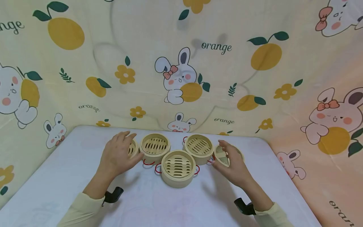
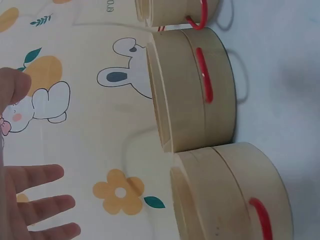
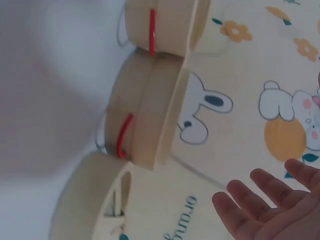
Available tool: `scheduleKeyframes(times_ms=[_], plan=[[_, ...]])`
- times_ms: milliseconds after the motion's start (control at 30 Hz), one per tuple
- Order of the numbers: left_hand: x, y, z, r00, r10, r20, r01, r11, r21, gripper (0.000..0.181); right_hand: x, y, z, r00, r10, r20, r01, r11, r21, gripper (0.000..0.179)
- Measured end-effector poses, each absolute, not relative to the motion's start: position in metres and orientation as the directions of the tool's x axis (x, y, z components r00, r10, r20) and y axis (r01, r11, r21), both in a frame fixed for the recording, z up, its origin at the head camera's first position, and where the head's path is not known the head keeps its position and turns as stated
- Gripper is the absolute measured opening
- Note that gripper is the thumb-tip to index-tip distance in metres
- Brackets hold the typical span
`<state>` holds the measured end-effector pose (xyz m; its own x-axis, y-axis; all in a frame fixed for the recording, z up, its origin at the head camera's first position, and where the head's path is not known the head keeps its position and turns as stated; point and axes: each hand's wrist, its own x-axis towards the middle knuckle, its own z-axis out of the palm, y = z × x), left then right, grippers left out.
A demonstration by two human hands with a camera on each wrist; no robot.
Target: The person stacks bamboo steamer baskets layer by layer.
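Several round bamboo steamer baskets with red cord handles stand close together in the head view. My left hand hovers by the leftmost basket and partly covers it; its fingers are spread with nothing in them. My right hand is likewise extended over the rightmost basket, whose inside shows wide gaps between bars. Between the hands are a back left basket, a back right basket and a front middle basket, all with slotted bottoms. In both wrist views the fingers stay apart from the baskets.
A white table bears the baskets near its far edge. Behind and beside it hangs a cream cloth printed with rabbits and oranges. Black wrist straps show on both forearms.
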<state>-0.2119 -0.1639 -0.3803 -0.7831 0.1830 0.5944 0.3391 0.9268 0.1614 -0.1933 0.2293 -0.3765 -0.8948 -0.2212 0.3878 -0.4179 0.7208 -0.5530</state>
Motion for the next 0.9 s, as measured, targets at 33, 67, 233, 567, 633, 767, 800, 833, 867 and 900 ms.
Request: scheduleKeyframes(times_ms=[33,67,233,567,633,767,800,833,867,900], plan=[[-0.212,-0.165,-0.381,-0.784,0.181,0.594,0.338,0.927,0.164,0.070,-0.193,0.228,-0.378,-0.898,-0.218,0.383,-0.415,0.710,-0.568,0.073],[-0.211,-0.166,-0.382,-0.785,0.178,0.593,0.335,0.927,0.165,0.070,-0.193,0.226,-0.380,-0.901,-0.213,0.378,-0.409,0.707,-0.577,0.073],[-0.211,-0.170,-0.388,-0.787,0.165,0.595,0.317,0.935,0.160,0.071,-0.193,0.217,-0.388,-0.911,-0.205,0.358,-0.396,0.679,-0.618,0.069],[-0.211,-0.179,-0.401,-0.789,0.140,0.599,0.298,0.939,0.172,0.048,-0.192,0.203,-0.404,-0.921,-0.247,0.303,-0.390,0.608,-0.691,0.061],[-0.211,-0.181,-0.404,-0.790,0.136,0.597,0.291,0.941,0.171,0.049,-0.188,0.198,-0.400,-0.923,-0.246,0.296,-0.385,0.587,-0.712,0.060],[-0.211,-0.184,-0.409,-0.808,0.131,0.574,0.275,0.946,0.172,0.050,-0.184,0.191,-0.397,-0.932,-0.239,0.274,-0.363,0.563,-0.743,0.060],[-0.210,-0.185,-0.410,-0.816,0.130,0.563,0.269,0.948,0.171,0.050,-0.184,0.190,-0.399,-0.933,-0.239,0.268,-0.358,0.565,-0.743,0.060],[-0.210,-0.185,-0.410,-0.824,0.129,0.552,0.263,0.950,0.171,0.050,-0.186,0.191,-0.403,-0.934,-0.240,0.265,-0.357,0.570,-0.740,0.061],[-0.210,-0.186,-0.412,-0.832,0.127,0.540,0.255,0.952,0.170,0.050,-0.188,0.192,-0.408,-0.935,-0.240,0.261,-0.353,0.574,-0.738,0.061],[-0.209,-0.187,-0.413,-0.839,0.127,0.529,0.252,0.953,0.170,0.049,-0.190,0.193,-0.412,-0.935,-0.242,0.257,-0.352,0.575,-0.739,0.062]])
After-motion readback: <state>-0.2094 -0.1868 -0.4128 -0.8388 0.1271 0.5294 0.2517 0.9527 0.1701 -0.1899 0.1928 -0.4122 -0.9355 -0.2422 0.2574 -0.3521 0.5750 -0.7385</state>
